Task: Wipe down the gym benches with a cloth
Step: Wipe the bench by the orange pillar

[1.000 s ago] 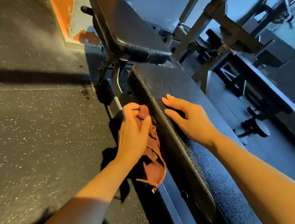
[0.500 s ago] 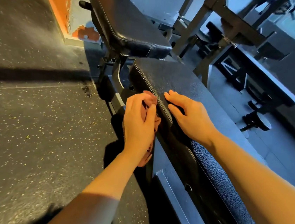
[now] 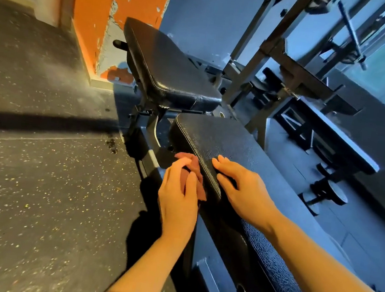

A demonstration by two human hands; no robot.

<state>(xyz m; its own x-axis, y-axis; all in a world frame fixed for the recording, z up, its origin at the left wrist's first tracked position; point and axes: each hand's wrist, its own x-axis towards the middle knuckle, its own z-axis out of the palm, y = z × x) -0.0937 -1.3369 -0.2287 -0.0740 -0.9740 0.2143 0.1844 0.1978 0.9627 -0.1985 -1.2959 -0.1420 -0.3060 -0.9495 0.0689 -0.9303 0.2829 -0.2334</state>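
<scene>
Since the earlier frames the left hand (image 3: 179,193) and cloth (image 3: 192,173) have slid along the side edge of the bench pad toward its far end; a second ago much of the cloth hung loose below the hand, now most of it is bunched under the palm. Right hand (image 3: 245,191) has hardly shifted on the pad top.

Speckled rubber floor (image 3: 38,188) fills the left side, with a dark shadow band across it. Orange wall (image 3: 110,14) with peeling paint stands at the back left. Long black pad of the gym bench (image 3: 230,140), the desk here, runs from the lower right to mid-frame, textured top, stitched seam along its left edge. Tilted seat pad (image 3: 171,71) sits just beyond its far end on the same frame. Second bench (image 3: 345,144) and a metal rack (image 3: 281,52) stand well apart at the right.

Left hand presses the reddish-brown cloth against the pad's left side wall; fingers extended and close together over the cloth, thumb alongside, cloth poking out past the fingertips and on the pad side of the hand. Right hand rests flat on the pad top just beside the seam, fingers straight and slightly apart, holding nothing.
</scene>
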